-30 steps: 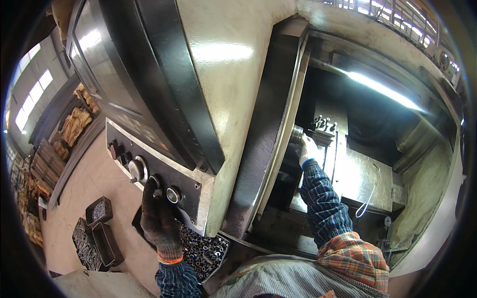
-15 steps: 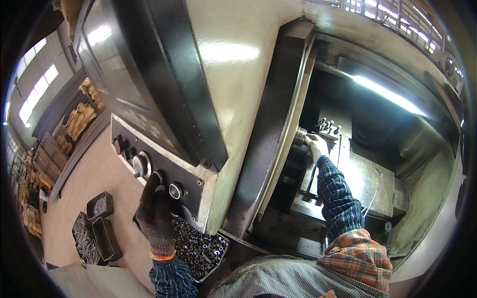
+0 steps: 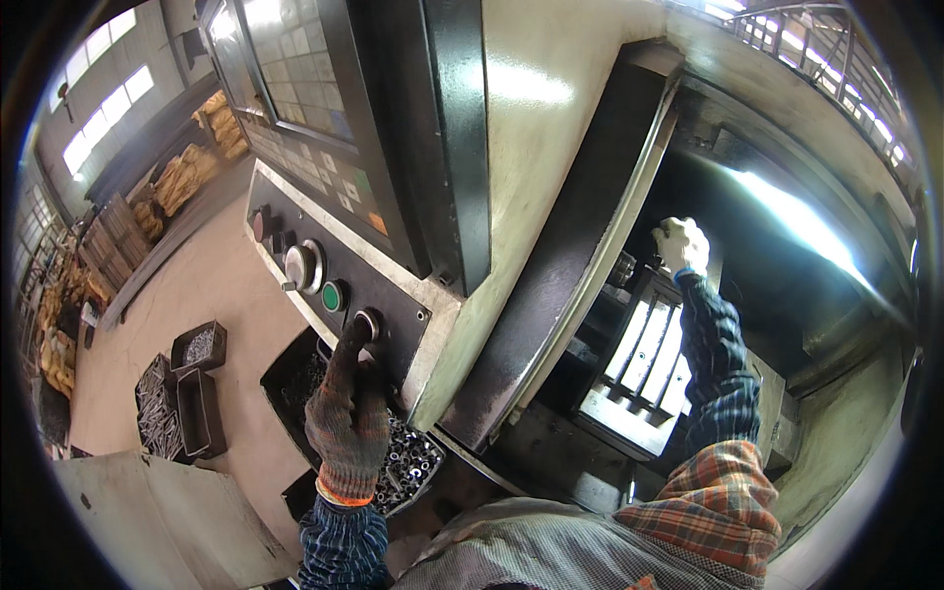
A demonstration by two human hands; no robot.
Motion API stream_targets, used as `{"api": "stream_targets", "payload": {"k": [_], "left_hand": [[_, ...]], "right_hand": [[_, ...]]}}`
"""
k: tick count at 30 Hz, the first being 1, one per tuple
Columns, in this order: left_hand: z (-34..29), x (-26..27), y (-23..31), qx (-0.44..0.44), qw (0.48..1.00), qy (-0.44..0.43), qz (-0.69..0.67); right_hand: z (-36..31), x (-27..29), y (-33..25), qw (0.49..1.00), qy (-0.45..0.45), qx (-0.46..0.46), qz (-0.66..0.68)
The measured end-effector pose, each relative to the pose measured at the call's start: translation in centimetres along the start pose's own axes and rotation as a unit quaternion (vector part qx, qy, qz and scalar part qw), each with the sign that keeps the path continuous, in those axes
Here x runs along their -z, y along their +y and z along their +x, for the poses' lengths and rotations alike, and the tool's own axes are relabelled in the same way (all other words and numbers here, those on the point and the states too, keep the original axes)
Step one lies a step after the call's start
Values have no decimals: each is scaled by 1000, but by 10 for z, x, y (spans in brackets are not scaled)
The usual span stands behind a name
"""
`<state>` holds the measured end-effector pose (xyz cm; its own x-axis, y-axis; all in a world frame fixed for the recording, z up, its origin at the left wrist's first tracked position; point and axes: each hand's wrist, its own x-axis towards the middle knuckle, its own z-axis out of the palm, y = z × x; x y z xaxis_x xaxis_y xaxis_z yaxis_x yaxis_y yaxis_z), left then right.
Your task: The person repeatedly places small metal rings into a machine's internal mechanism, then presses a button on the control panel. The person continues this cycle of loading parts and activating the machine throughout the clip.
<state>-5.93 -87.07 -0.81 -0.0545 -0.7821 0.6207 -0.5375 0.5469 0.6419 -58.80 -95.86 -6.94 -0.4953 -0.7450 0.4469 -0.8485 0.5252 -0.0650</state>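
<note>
Against the left hand [image 3: 346, 423], control panel [image 3: 366, 285], long axis diagonally down-right.

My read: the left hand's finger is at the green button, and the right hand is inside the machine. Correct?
Not quite: the head view shows the left hand with its finger at the silver-ringed button beside the green button. The right hand is inside the machine, as you say.

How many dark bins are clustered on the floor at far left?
3: the small-parts bin at the back, the rod bin at front left, and the narrow bin at front right. None seems hidden.
</note>
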Motion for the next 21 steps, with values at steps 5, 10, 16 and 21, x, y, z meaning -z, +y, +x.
{"api": "stream_targets", "payload": {"k": [5,10,16,21], "left_hand": [[-1,0,8,13,999,-1,-47],[-1,-1,9,15,1000,4,10],[-1,-6,7,-25,996,31,81],[3,-8,2,-34,998,38,36]], "right_hand": [[46,16,-15,931,-263,-37,-250],[54,-22,-9,909,-351,-11,-224],[57,-35,8,976,-124,48,171],[56,-24,23,980,-158,115,31]]}}
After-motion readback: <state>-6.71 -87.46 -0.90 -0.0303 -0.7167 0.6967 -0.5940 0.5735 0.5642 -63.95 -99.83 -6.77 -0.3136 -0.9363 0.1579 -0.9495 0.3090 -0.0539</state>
